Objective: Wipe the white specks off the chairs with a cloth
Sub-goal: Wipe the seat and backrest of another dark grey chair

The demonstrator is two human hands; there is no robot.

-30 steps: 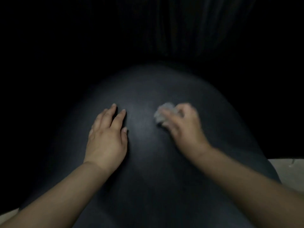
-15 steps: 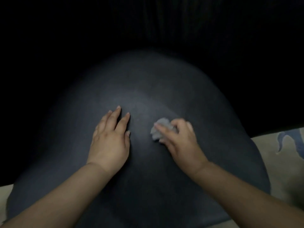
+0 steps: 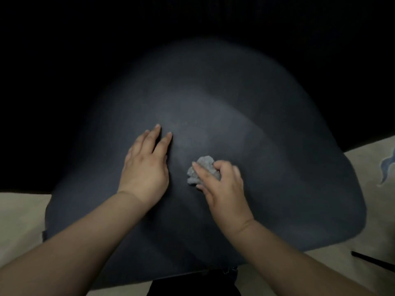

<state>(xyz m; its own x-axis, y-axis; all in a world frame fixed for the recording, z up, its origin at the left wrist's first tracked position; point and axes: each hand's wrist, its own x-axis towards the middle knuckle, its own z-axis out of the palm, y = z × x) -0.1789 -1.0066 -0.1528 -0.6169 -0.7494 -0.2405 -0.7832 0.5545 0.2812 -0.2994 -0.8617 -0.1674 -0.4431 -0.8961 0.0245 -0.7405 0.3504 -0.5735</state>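
The right hand (image 3: 222,189) is keeping its grip curled round the crumpled grey cloth (image 3: 203,169), pressing it onto the dark chair seat (image 3: 267,146), and it is now sitting nearer the seat's front edge than a second ago. The left hand (image 3: 145,167) is still lying flat on the seat beside it, fingers straight, holding nothing. More of the pale floor (image 3: 21,221) is showing around the seat than before.

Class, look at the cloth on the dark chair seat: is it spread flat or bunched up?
Bunched up. The small grey cloth forms a crumpled wad pinched by the right hand on the dark rounded chair seat, no flat edges showing.
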